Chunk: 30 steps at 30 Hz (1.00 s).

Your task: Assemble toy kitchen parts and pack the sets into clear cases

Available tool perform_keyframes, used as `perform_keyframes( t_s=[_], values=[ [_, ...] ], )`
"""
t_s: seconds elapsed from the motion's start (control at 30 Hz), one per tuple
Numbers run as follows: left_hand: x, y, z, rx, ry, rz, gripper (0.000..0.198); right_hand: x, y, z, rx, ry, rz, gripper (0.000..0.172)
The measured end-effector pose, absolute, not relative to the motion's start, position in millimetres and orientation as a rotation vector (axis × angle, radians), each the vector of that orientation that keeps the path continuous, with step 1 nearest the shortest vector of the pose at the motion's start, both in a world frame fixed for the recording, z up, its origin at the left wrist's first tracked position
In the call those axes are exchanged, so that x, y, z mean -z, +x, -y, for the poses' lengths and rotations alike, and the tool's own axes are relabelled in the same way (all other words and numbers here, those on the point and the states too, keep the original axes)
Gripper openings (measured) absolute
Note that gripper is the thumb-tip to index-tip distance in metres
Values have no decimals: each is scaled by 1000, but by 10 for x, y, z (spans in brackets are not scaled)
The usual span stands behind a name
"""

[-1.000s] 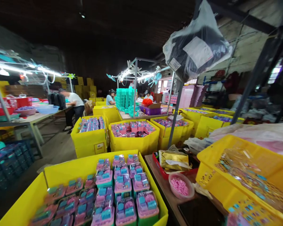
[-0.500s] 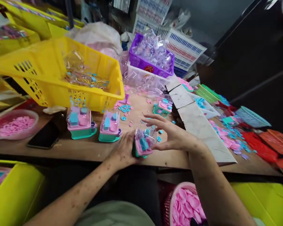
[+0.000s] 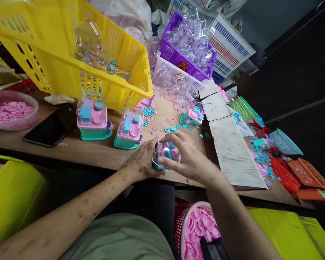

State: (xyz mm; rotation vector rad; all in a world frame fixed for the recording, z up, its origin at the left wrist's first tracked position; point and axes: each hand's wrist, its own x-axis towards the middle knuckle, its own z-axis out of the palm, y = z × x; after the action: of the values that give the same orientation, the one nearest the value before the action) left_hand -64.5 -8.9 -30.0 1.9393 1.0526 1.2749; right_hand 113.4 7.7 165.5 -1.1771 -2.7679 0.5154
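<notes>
Basket (image 3: 179, 231) of pink pieces (image 3: 200, 225), one, sits below the surface (image 3: 97, 155). At the near edge, one toy (image 3: 166, 154): left hand (image 3: 143, 161) clasped round its side; right hand (image 3: 189, 158) half open, thumb and fingers touching its top, grip impossible to tell. Leftward, two toys (image 3: 129, 130); beyond, a fourth toy (image 3: 192, 118), one yellow crate (image 3: 119, 90), one purple crate (image 3: 173, 57).

On my feed, the left hand (image 3: 144, 160) hides one side of the toy box (image 3: 166, 151); the right hand (image 3: 188, 156) covers part of its top, and I cannot establish whether those fingers grip or merely rest. The frame cuts off the yellow basket (image 3: 119, 92), pink tub (image 3: 14, 125) and pink basket (image 3: 179, 227). The emblem (image 3: 182, 65) on the purple crate (image 3: 171, 56) is too small to read.
</notes>
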Motion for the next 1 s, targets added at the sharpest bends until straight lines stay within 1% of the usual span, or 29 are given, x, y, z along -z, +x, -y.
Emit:
perform_keyframes(
  t_s=[0.03, 0.07, 0.13, 0.2, 0.23, 0.3, 0.33, 0.4, 0.47, 0.5, 0.57, 0.63, 0.7, 1.0],
  values=[
    [297, -643, 98, -1278, 1953, -1047, 127, -1593, 1067, 1, -422, -1249, 2714, 43],
    [294, -638, 107, -1283, 1973, -1041, 123, -1535, 1007, 80, -326, -1314, 2666, 39],
    [295, -627, 120, -1296, 2022, -1027, 116, -1441, 901, 212, -186, -1398, 2610, 41],
    [300, -615, 124, -1327, 2055, -1004, 113, -1379, 805, 283, -114, -1425, 2587, 44],
    [300, -611, 122, -1340, 2062, -991, 112, -1360, 763, 291, -86, -1428, 2578, 41],
    [286, -609, 115, -1336, 2073, -977, 111, -1346, 709, 257, -32, -1422, 2555, 29],
    [270, -612, 114, -1319, 2079, -986, 112, -1353, 704, 221, -9, -1412, 2529, 28],
    [222, -626, 118, -1264, 2082, -1031, 117, -1394, 747, 130, -34, -1360, 2487, 36],
    [163, -648, 131, -1226, 2069, -1054, 126, -1452, 843, 38, -123, -1281, 2476, 50],
    [134, -659, 139, -1218, 2056, -1052, 130, -1476, 899, 0, -152, -1237, 2485, 55],
    [89, -678, 151, -1211, 2033, -1037, 134, -1497, 1001, -52, -154, -1146, 2529, 52],
    [64, -684, 156, -1196, 2017, -1049, 135, -1481, 1074, -67, -103, -1081, 2576, 46],
    [57, -677, 155, -1178, 2016, -1066, 135, -1450, 1113, -60, -73, -1069, 2613, 44],
    [82, -657, 142, -1206, 2008, -1051, 133, -1461, 1076, -77, 19, -999, 2695, 50]
  ],
)
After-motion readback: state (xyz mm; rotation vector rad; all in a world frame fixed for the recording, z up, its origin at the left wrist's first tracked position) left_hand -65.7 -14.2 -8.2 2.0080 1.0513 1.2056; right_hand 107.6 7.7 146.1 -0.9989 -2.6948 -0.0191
